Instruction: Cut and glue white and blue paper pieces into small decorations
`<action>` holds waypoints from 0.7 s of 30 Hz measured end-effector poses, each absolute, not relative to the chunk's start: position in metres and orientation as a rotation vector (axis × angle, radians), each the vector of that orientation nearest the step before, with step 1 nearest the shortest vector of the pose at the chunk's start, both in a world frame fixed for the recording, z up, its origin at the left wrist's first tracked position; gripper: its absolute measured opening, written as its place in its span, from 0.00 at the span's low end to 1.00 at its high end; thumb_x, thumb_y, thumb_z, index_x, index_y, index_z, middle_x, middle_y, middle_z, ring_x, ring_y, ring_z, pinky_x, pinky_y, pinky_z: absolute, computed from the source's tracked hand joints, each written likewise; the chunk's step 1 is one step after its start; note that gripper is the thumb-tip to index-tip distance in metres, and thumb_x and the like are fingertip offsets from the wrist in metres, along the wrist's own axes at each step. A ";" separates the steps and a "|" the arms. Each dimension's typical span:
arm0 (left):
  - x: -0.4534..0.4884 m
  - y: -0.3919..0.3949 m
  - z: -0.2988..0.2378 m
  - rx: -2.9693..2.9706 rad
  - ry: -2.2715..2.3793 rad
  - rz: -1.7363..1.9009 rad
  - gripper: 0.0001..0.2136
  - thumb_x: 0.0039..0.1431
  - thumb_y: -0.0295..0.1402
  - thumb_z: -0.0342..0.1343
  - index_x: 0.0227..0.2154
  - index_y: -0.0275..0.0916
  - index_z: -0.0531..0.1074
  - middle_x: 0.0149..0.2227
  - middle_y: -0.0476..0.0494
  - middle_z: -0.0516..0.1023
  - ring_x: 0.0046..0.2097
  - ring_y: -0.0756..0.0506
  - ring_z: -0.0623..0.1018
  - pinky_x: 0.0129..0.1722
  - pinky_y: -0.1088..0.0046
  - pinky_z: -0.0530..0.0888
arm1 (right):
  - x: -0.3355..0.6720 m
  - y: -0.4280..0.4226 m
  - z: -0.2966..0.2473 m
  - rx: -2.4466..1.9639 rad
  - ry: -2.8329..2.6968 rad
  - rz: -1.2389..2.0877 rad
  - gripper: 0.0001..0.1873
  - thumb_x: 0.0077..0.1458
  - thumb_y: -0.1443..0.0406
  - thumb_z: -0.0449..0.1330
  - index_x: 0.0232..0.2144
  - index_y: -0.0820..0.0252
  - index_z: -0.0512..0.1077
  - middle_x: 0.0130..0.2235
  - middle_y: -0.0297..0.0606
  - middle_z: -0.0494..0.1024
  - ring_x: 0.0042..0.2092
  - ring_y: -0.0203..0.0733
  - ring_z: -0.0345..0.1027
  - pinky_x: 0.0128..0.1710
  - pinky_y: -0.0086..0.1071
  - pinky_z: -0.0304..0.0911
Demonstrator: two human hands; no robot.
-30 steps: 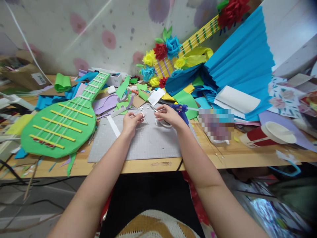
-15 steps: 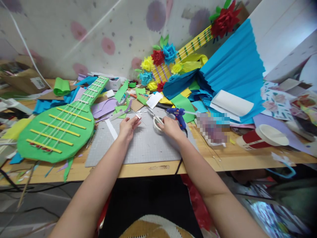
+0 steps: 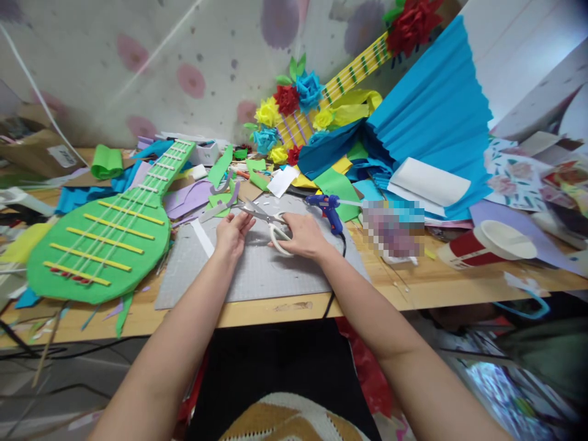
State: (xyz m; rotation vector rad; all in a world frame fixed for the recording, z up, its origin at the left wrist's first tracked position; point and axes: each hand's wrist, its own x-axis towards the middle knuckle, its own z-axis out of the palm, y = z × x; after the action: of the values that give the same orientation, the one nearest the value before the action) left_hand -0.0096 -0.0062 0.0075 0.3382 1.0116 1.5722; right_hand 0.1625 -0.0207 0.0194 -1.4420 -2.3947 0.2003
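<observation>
While the right grip [image 3: 304, 235] holds scissors [image 3: 270, 218], the left grip [image 3: 231, 235] is unclear; the lidded cup [image 3: 480, 245] hides its contents.

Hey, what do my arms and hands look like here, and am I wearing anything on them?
Your left hand and right hand are ungloved, with no watch or bracelet visible. Both forearms are bare; no sleeves show. At the bottom edge there's a brown-and-cream, openwork-patterned garment.

Both forearms [image 3: 179, 334] reach over the grey cutting mat [image 3: 275, 278] — left hand [image 3: 232, 234] turned inward, fingers bent; right hand [image 3: 304, 235] facing it, curled in a grip.
</observation>
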 end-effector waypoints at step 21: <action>-0.011 -0.005 0.002 0.377 1.027 1.625 0.15 0.44 0.18 0.55 0.26 0.39 0.55 0.23 0.50 0.75 0.27 0.52 0.76 0.35 0.73 0.74 | 0.163 -0.021 0.018 -1.460 -2.414 0.198 0.29 0.44 0.43 0.54 0.38 0.61 0.66 0.38 0.42 0.75 0.39 0.45 0.66 0.35 0.32 0.50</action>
State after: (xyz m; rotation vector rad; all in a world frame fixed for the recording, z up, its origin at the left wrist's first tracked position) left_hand -0.0105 -0.0048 0.0024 0.3773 1.0268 1.6253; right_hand 0.1629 -0.0206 0.0176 -1.4596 -2.4141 0.1981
